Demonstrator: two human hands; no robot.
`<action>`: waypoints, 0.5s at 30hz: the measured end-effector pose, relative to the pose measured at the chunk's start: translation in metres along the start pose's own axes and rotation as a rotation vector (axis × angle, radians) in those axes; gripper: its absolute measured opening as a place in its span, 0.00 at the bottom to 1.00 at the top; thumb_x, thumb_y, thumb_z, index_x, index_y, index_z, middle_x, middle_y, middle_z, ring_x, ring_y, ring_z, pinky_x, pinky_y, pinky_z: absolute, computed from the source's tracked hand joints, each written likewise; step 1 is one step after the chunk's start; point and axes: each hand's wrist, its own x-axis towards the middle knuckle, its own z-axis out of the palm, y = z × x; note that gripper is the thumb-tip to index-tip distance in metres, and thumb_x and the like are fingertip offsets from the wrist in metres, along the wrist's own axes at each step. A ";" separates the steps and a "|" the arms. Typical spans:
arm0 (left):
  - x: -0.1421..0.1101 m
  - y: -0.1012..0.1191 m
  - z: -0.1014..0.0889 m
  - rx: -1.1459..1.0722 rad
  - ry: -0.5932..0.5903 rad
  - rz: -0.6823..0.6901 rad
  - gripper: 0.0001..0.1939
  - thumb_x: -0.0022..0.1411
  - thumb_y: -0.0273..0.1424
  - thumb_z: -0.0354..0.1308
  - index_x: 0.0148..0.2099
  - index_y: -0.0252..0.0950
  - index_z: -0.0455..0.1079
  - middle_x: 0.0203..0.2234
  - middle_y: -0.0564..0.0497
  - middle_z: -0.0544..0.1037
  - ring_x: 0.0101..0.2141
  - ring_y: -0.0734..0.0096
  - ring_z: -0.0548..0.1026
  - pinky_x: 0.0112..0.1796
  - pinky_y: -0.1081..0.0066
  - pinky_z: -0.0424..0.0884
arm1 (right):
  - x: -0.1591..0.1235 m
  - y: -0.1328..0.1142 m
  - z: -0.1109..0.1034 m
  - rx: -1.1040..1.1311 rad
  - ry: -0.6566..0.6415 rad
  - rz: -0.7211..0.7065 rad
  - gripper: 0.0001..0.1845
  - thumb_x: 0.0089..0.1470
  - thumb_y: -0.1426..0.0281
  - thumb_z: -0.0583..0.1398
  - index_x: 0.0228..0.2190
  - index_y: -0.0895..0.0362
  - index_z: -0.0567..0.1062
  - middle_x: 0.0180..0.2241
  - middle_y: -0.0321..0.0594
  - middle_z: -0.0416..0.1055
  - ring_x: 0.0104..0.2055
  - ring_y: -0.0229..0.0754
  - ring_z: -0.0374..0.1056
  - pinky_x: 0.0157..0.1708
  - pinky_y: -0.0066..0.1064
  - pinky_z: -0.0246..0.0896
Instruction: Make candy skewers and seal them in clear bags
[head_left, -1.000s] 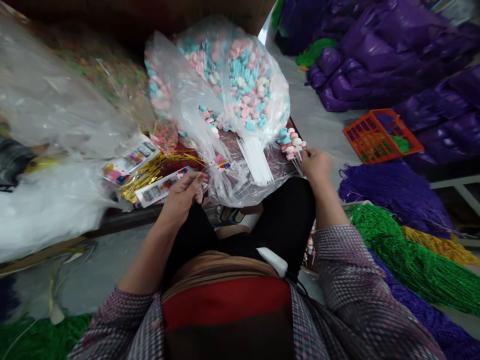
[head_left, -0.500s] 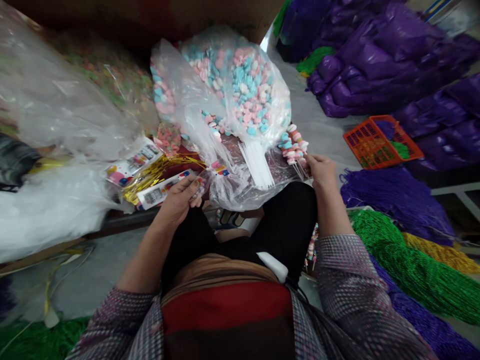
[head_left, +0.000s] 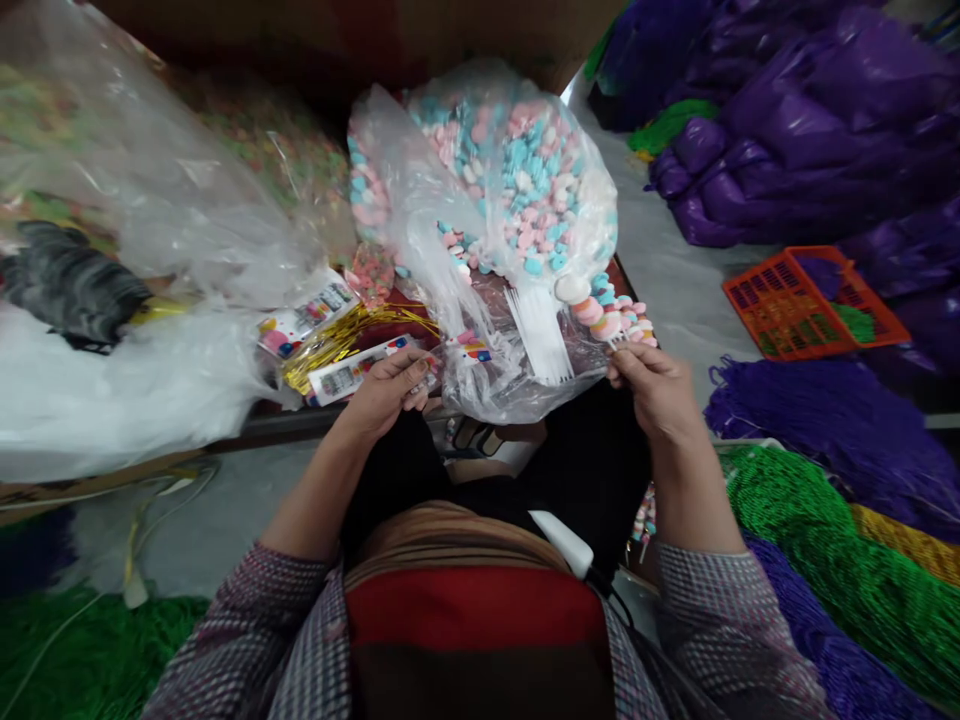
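My right hand (head_left: 651,388) is closed on the sticks of a small bunch of candy skewers (head_left: 609,314) threaded with pink, blue and white sweets. My left hand (head_left: 391,388) is closed on something small at the edge of a printed label card (head_left: 352,370); what it pinches I cannot make out. Between the hands lies a clear plastic bag (head_left: 491,385) with a bundle of white sticks (head_left: 541,325) in it. Behind it stands a large clear bag of pink, blue and white candies (head_left: 517,180).
Gold twist ties (head_left: 330,343) and another printed card (head_left: 304,315) lie left of the bag. Big clear bags (head_left: 135,200) fill the left. Purple bags (head_left: 787,130), an orange crate (head_left: 810,305) and purple and green bead strands (head_left: 832,500) lie on the right.
My right hand has drawn the candy skewers back toward me and slightly inward. The left hand stays at the card. The view has shifted a little to the left.
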 end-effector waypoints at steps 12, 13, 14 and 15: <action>-0.008 0.005 -0.013 0.059 -0.179 0.015 0.21 0.53 0.49 0.73 0.37 0.36 0.79 0.17 0.55 0.71 0.16 0.81 0.64 0.18 0.78 0.55 | -0.026 -0.030 0.001 -0.141 -0.229 -0.136 0.09 0.48 0.58 0.72 0.30 0.49 0.85 0.23 0.34 0.77 0.23 0.38 0.69 0.25 0.31 0.67; -0.008 0.005 -0.013 0.054 -0.190 0.004 0.21 0.52 0.49 0.73 0.37 0.36 0.80 0.17 0.55 0.71 0.16 0.81 0.64 0.18 0.78 0.55 | -0.027 -0.030 0.001 -0.157 -0.240 -0.147 0.09 0.48 0.58 0.72 0.30 0.49 0.85 0.23 0.34 0.77 0.23 0.37 0.70 0.25 0.31 0.67; -0.007 0.005 -0.014 0.049 -0.204 -0.010 0.22 0.52 0.49 0.73 0.37 0.36 0.80 0.17 0.55 0.72 0.16 0.82 0.64 0.18 0.78 0.55 | -0.027 -0.030 0.001 -0.172 -0.247 -0.157 0.09 0.49 0.58 0.72 0.31 0.49 0.85 0.23 0.35 0.77 0.24 0.37 0.70 0.25 0.31 0.68; -0.007 0.005 -0.015 0.046 -0.219 -0.026 0.22 0.51 0.49 0.74 0.38 0.36 0.80 0.18 0.55 0.73 0.16 0.82 0.65 0.18 0.79 0.54 | -0.026 -0.029 0.001 -0.185 -0.249 -0.166 0.10 0.49 0.58 0.72 0.31 0.50 0.85 0.23 0.35 0.77 0.24 0.37 0.70 0.26 0.30 0.68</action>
